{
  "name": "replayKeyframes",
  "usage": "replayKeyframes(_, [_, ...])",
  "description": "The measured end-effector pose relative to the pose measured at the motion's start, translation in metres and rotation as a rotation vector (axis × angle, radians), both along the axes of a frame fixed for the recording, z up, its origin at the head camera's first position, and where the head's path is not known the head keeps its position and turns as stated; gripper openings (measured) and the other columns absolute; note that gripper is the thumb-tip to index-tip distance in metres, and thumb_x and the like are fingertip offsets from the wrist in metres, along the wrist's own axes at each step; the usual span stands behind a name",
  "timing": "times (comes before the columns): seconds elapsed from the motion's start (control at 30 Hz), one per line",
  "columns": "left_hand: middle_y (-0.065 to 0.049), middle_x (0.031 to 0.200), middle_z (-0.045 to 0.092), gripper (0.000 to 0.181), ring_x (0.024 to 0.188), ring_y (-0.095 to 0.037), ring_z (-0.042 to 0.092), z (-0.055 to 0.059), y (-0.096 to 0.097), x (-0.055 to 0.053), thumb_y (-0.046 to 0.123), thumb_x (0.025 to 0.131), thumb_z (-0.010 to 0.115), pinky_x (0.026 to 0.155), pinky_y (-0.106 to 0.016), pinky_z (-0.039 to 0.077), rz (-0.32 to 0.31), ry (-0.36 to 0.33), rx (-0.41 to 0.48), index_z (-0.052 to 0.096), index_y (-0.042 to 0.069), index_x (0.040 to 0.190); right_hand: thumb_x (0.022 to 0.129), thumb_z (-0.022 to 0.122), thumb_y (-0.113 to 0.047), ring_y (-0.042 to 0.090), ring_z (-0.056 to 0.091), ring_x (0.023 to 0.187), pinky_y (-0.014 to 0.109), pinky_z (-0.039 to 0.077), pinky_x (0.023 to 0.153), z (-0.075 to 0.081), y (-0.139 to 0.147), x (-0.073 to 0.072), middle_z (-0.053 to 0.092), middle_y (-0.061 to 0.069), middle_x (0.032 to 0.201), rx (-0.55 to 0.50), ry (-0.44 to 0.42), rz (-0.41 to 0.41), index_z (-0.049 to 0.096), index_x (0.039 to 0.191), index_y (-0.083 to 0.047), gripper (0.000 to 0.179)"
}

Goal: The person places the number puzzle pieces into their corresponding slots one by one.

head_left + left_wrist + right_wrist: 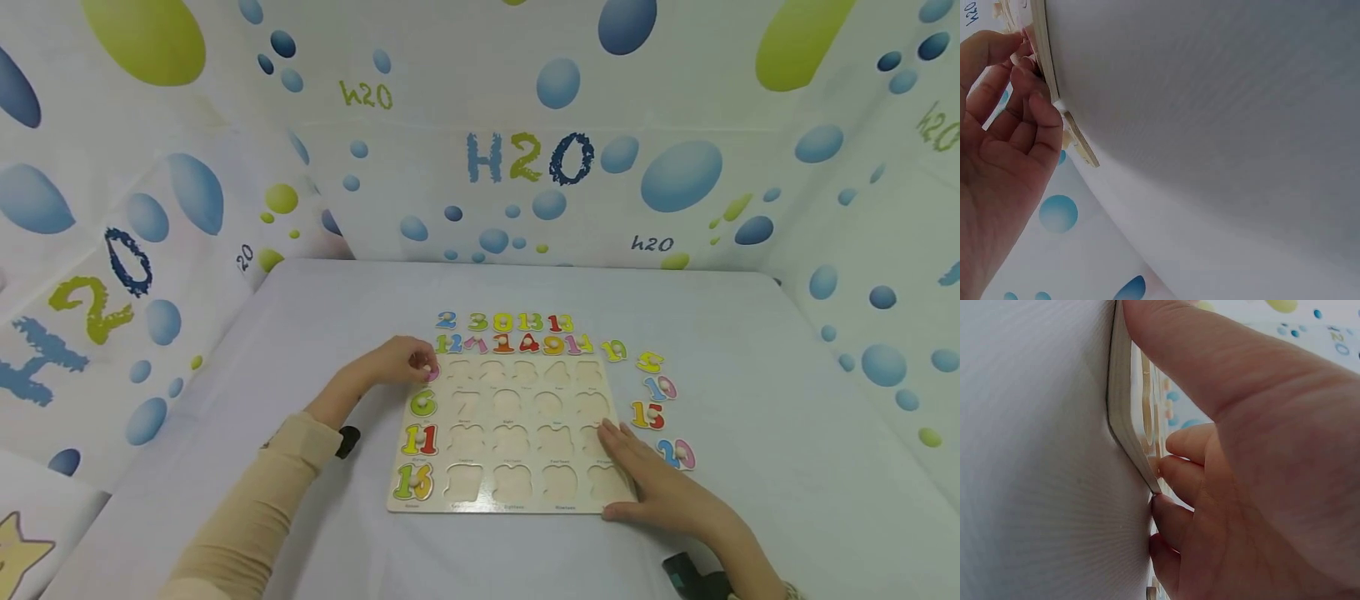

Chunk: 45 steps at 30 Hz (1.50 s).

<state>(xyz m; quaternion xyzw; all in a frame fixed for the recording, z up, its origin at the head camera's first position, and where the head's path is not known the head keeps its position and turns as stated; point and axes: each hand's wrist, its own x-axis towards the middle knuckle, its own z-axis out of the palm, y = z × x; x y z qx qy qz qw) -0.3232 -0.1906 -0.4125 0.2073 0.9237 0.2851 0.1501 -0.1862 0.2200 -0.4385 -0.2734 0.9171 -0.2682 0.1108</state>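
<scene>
A wooden number puzzle board point(476, 498) lies flat on the table. At its top-left recess my left hand point(397, 361) pinches a pink number piece point(432, 372), mostly covered by the fingers. In the left wrist view the left hand point(1013, 125) has its fingertips at the board's edge point(1044, 50). Down the left column sit a green 6 point(423, 404), a yellow-red 11 point(419, 439) and a green-orange 16 point(413, 482). My right hand point(652, 483) rests on the board's lower right edge with fingers extended; the right wrist view shows this hand point(1222, 506) against the board's corner point(1124, 406).
Two rows of loose number pieces lie beyond the board, among them a red 4 point(528, 342) and a blue 2 point(446, 320). Right of it lie a yellow 5 point(649, 361), a 10 point(661, 388), a 15 point(648, 415) and a 20 point(677, 454). A patterned curtain point(450, 100) hangs behind.
</scene>
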Motion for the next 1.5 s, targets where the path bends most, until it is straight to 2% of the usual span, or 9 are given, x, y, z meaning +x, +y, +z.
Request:
replayKeyframes(0.2, [-0.004,0.086,0.056,0.025,0.077,-0.02,0.05,0.002,-0.01,0.005,0.013,0.088,0.065,0.064,-0.03,0.044,0.048,0.039,0.072,0.06,0.007,0.112,0.073,0.064,-0.064,0.033,0.013,0.138,0.053,0.024,0.104,0.0,0.001,0.0,0.02,0.007,0.153,0.008,0.004,-0.004,0.022,0.15,-0.01,0.102])
replayKeyframes(0.33, [-0.012,0.092,0.06,0.03,0.081,-0.025,0.055,0.004,-0.03,0.005,0.01,0.092,0.06,0.068,-0.033,0.047,0.191,0.036,0.258,0.058,0.001,0.12,0.074,0.063,-0.064,0.032,0.013,0.138,0.053,0.025,0.104,-0.001,0.001,0.0,0.019,0.007,0.153,0.006,0.006,-0.003,0.021,0.15,-0.011,0.102])
replayKeyframes(0.43, [-0.017,0.094,0.059,0.028,0.083,-0.028,0.056,0.003,-0.044,0.002,0.007,0.095,0.054,0.075,-0.034,0.048,0.322,-0.007,0.382,0.056,-0.003,0.121,0.073,0.063,-0.064,0.032,0.013,0.138,0.053,0.025,0.104,-0.001,0.002,0.0,0.019,0.007,0.153,0.005,0.004,-0.005,0.021,0.15,-0.012,0.102])
replayKeyframes(0.57, [-0.016,0.096,0.058,0.031,0.084,-0.024,0.055,-0.002,-0.054,-0.002,0.011,0.096,0.052,0.076,-0.03,0.047,0.434,-0.089,0.406,0.053,-0.005,0.122,0.073,0.064,-0.063,0.033,0.012,0.138,0.053,0.023,0.104,-0.001,0.002,0.0,0.019,0.007,0.153,-0.003,0.0,-0.001,0.022,0.15,-0.011,0.102])
replayKeyframes(0.77, [-0.014,0.092,0.06,0.033,0.078,-0.021,0.055,-0.01,-0.053,-0.013,0.016,0.094,0.058,0.068,-0.025,0.046,0.411,-0.142,0.356,0.057,-0.006,0.119,0.073,0.065,-0.062,0.033,0.011,0.138,0.054,0.022,0.104,-0.001,0.0,-0.001,0.019,0.008,0.153,-0.013,-0.017,0.006,0.022,0.149,-0.009,0.102])
replayKeyframes(0.93, [-0.009,0.083,0.061,0.029,0.071,-0.017,0.056,-0.01,-0.043,-0.02,0.016,0.089,0.064,0.066,-0.024,0.047,0.417,-0.159,0.271,0.062,-0.004,0.111,0.073,0.067,-0.06,0.034,0.011,0.138,0.054,0.022,0.104,0.001,-0.002,0.001,0.019,0.009,0.153,-0.021,-0.037,0.001,0.022,0.149,-0.008,0.102])
replayKeyframes(1.2, [-0.007,0.076,0.063,0.026,0.07,-0.018,0.056,-0.009,-0.031,-0.021,0.018,0.085,0.068,0.062,-0.026,0.046,0.45,-0.056,0.123,0.064,-0.003,0.099,0.073,0.066,-0.061,0.034,0.011,0.138,0.055,0.022,0.104,0.0,-0.001,0.0,0.019,0.008,0.153,-0.016,-0.025,-0.002,0.022,0.149,-0.009,0.102])
replayKeyframes(1.37, [-0.009,0.079,0.063,0.023,0.071,-0.019,0.06,-0.002,-0.028,-0.007,0.017,0.087,0.067,0.066,-0.027,0.05,0.52,0.019,0.178,0.063,-0.003,0.099,0.073,0.065,-0.062,0.033,0.011,0.139,0.055,0.022,0.104,-0.001,-0.002,-0.001,0.018,0.008,0.153,-0.013,-0.028,0.003,0.021,0.15,-0.01,0.102])
replayKeyframes(1.5, [-0.009,0.077,0.065,0.022,0.07,-0.021,0.066,0.013,-0.012,0.024,0.014,0.087,0.067,0.067,-0.031,0.053,0.469,-0.007,0.297,0.063,-0.004,0.099,0.073,0.065,-0.062,0.033,0.011,0.138,0.055,0.022,0.104,0.0,0.001,0.0,0.018,0.007,0.153,-0.012,-0.019,-0.004,0.021,0.15,-0.011,0.102])
